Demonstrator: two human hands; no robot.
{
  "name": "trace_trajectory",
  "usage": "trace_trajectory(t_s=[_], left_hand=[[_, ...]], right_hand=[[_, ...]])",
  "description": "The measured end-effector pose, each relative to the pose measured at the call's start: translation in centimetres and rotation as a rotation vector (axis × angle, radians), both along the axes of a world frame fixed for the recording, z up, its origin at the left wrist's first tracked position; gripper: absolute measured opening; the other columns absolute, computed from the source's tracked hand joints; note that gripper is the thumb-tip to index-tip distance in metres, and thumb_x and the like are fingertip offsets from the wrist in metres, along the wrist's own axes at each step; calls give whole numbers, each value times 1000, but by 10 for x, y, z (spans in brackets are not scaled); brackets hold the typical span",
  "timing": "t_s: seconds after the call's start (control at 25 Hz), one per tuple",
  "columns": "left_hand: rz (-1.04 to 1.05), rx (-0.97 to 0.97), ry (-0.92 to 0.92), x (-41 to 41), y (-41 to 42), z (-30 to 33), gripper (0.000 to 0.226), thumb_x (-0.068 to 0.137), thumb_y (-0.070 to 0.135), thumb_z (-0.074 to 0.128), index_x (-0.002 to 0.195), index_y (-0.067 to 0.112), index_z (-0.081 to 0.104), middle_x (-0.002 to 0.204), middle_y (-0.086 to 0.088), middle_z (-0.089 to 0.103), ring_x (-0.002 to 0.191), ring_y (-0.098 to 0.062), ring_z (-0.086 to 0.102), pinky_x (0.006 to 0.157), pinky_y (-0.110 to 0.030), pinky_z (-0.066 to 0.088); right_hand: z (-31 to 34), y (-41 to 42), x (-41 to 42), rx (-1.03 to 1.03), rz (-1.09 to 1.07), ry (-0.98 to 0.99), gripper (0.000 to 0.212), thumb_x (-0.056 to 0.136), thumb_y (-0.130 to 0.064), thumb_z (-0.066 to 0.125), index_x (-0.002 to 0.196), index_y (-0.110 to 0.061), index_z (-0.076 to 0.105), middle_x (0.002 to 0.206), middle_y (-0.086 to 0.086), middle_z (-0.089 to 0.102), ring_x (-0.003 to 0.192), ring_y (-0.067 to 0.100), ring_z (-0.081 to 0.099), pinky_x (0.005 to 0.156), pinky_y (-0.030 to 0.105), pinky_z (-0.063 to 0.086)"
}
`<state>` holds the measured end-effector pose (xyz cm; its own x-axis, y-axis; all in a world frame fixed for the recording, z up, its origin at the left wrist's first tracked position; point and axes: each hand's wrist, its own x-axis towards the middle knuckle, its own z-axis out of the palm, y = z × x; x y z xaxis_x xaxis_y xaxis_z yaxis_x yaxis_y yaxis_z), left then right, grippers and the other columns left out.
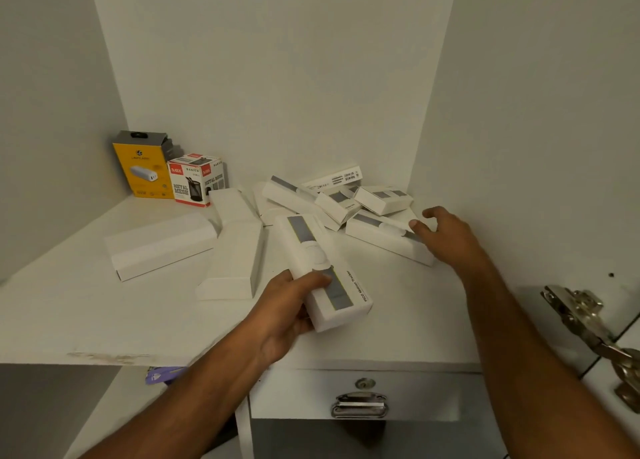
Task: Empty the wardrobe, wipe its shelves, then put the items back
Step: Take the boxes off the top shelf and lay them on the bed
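Boxes (388, 200) piled back right on shelf (69, 313), drawer (360, 394) beneath.

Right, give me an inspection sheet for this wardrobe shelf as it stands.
Surface: white shelf, scuffed along the front left edge.
Job's things: held white box with a grey stripe; a loose pile of white boxes at the back; two plain white boxes lying left; yellow charger box and red-and-white metal mesh box upright in the back left corner.
Clutter: purple item below the shelf edge, unclear what.
Grippers: left hand grips the held white box; right hand open, fingers on a box at the pile's right.
Cables: nothing seen.
Surroundings: metal door hinge at right; drawer with lock and metal handle below.
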<state>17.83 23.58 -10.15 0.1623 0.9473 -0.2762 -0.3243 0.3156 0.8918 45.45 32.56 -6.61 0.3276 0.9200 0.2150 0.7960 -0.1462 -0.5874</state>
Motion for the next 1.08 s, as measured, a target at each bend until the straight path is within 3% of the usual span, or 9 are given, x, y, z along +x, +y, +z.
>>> trace_trajectory(t_s=[0.12,0.2,0.44,0.52,0.6,0.72,0.84,1.0,1.08], left_hand=[[-23,59,47,-16,-16,2,33,90,7,66,122,12,64,106,-7,77,96,-25,73,74,-36,60],[-29,90,68,-31,-30,4,31,90,8,66,121,12,65,107,-7,77,98,-24,74,76,-35,60],[-26,132,84,-78,-86,6,33,90,9,66,123,9,65,112,-12,75,106,-31,72,95,-46,56],[-20,140,75,-94,-109,5,32,91,9,64,123,9,66,113,-13,75,108,-33,70,96,-48,55],[-2,159,56,-111,-136,5,29,93,12,62,122,10,67,112,-12,75,106,-32,71,85,-42,58],[34,174,-14,-139,-182,3,29,97,16,59,125,15,65,113,-10,75,101,-29,73,75,-45,63],[81,177,-91,-172,-234,-5,35,98,17,56,133,19,58,120,-11,72,103,-35,72,74,-56,61],[198,193,-143,-220,-315,-26,38,99,24,53,136,29,55,122,-10,72,102,-39,72,81,-65,56],[298,185,-123,-245,-363,-37,41,96,27,56,137,33,55,120,-7,73,95,-35,74,74,-58,60]], right_hand=[[-21,30,7,-220,22,-200,57,93,-39,64,141,-14,47,140,15,55,125,34,53,100,35,41],[-23,32,6,-231,-22,-359,62,85,-44,71,135,-14,50,134,11,59,123,32,55,100,36,38],[-24,-6,-12,-254,-91,-306,74,70,-63,78,124,-20,53,129,17,53,121,32,49,97,38,36],[-33,-26,-22,-207,-101,-151,77,70,-54,81,127,-14,48,130,20,50,120,37,50,95,40,42],[-39,-52,-33,-118,-113,1,76,72,-47,81,126,-8,45,126,19,54,114,37,55,90,40,48],[-36,-108,-62,70,-131,308,80,66,-54,81,126,-11,50,121,14,61,98,33,68,88,42,56],[-28,-192,-114,301,93,786,53,76,-29,86,121,-18,61,117,7,61,87,29,75,82,35,62],[-38,-291,-197,195,373,1123,45,73,-19,80,115,-15,64,120,14,68,101,31,73,72,21,60],[-50,-325,-242,60,453,1234,40,74,-23,73,112,-13,64,117,9,70,106,32,70,72,20,59]])
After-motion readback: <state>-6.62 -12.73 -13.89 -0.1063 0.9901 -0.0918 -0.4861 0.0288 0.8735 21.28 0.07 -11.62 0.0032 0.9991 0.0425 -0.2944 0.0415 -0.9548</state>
